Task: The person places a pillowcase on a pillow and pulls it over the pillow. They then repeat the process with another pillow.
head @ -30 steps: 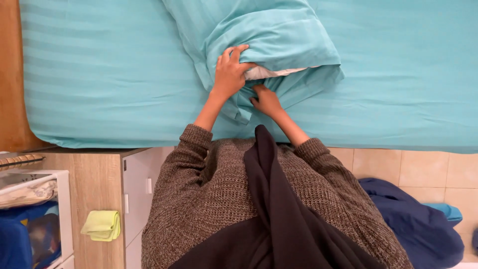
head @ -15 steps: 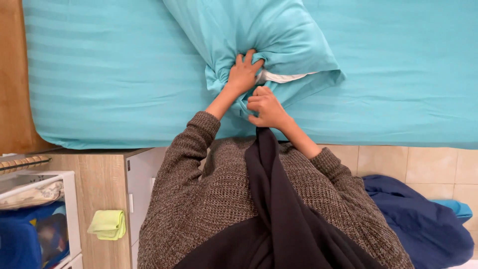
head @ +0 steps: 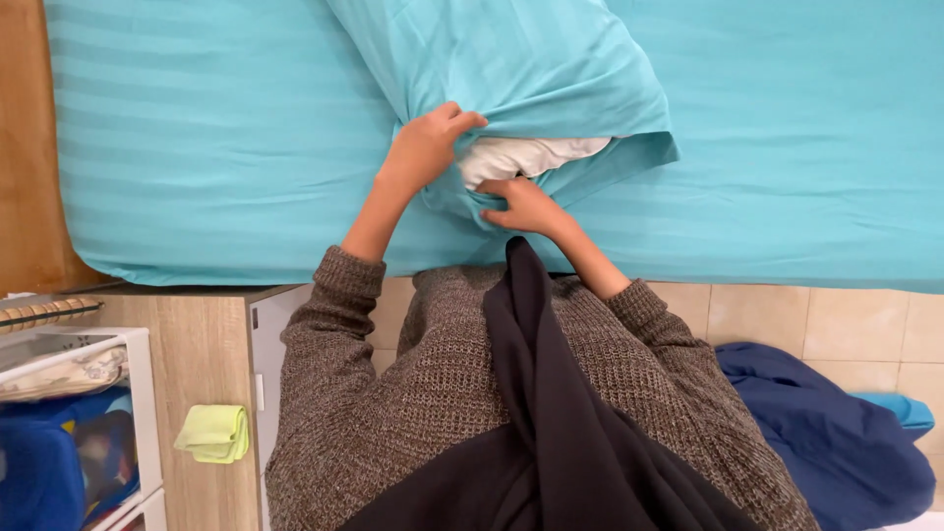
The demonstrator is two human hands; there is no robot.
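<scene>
Head view. The left hand (head: 425,149) has its grip closed on the upper hem of the teal pillowcase (head: 521,69), holding the opening up. The right hand (head: 524,204), just below and right of it, has its grip closed on the lower hem. Between the two grips the white pillow (head: 531,157) shows, lying mostly inside the pillowcase with one end exposed at the opening. The pillowcase rests on the bed (head: 197,147), beyond both hands. A blue cloth (head: 826,433) lies on the floor, well behind the right hand.
</scene>
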